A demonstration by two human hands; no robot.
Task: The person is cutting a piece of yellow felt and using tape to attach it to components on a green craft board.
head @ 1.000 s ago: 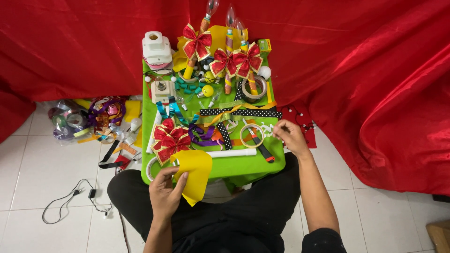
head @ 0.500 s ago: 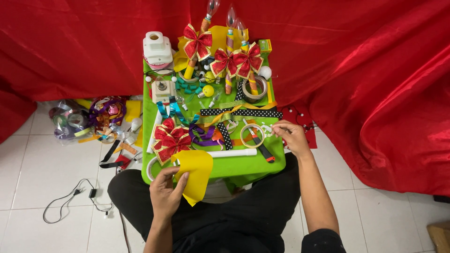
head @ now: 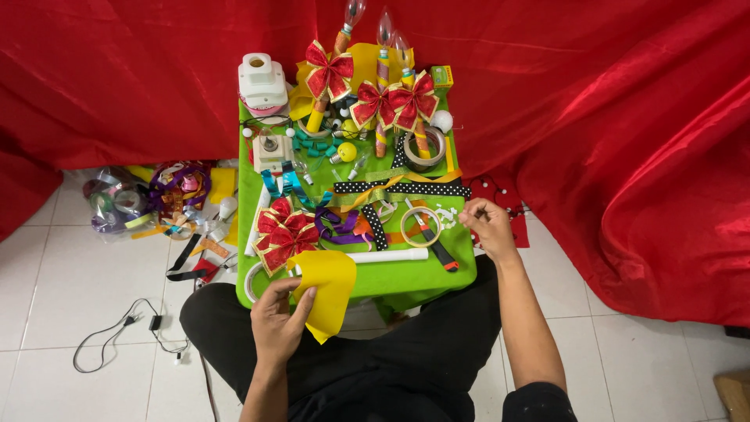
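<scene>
Left hand [head: 280, 319] clamped on one yellow felt sheet [head: 326, 289], held over the table's near edge. Right hand [head: 486, 225] at the right edge, fingertips pinched together on something too small to tell. Four red-and-gold bows: one [head: 284, 234] by the near-left corner, three [head: 387, 101] along the far edge. Three clear candle bulbs [head: 384, 28] upright at the far edge. One white tube [head: 391, 255] lying along the near edge. One tape ring [head: 421, 226] just beside the right hand. One polka-dot ribbon [head: 428, 188] across the middle. Green table [head: 406, 275] small, crowded. White tile floor [head: 55, 297]; red cloth [head: 625, 141] draped behind and right; ribbon pile [head: 148, 199] on the floor at left; black cable [head: 125, 324] nearby.
</scene>
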